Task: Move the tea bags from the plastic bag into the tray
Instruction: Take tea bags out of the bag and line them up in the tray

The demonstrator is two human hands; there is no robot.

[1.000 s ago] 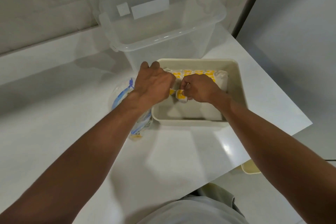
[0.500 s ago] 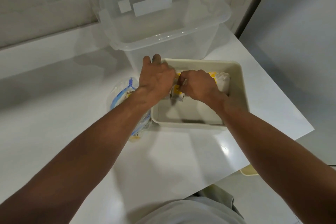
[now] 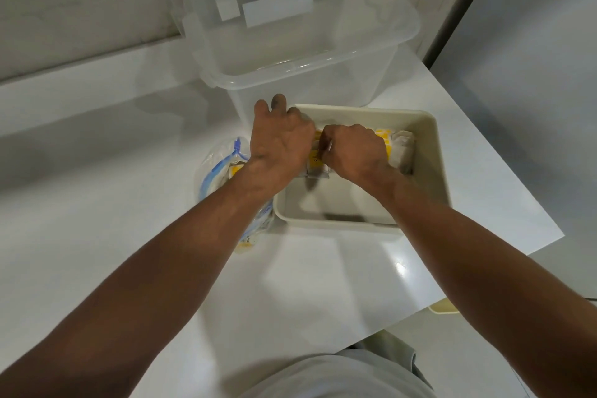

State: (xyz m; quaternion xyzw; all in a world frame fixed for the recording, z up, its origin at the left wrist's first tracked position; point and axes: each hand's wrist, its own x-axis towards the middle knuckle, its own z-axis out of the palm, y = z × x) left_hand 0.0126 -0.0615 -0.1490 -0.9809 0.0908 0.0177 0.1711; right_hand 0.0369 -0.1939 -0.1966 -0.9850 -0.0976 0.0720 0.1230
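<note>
A cream tray [image 3: 433, 152] sits on the white table, with a row of tea bags [image 3: 399, 147] with yellow tags standing along its far side. Both hands are inside the tray at the row's left end. My left hand [image 3: 279, 142] reaches over the tray's left rim with curled fingers. My right hand [image 3: 353, 152] is curled on a tea bag [image 3: 315, 168] held between the two hands. A clear plastic bag [image 3: 219, 165] with a blue zip lies left of the tray, partly hidden under my left forearm, with more tea bags inside.
A large clear plastic bin [image 3: 300, 35] stands just behind the tray. The table's right edge [image 3: 517, 203] runs diagonally close to the tray. A cream object [image 3: 444, 307] shows on the floor below the table corner.
Both hands moved slightly farther into the tray with the tea bag, pressing it toward the row. The tray's near floor shows more.
</note>
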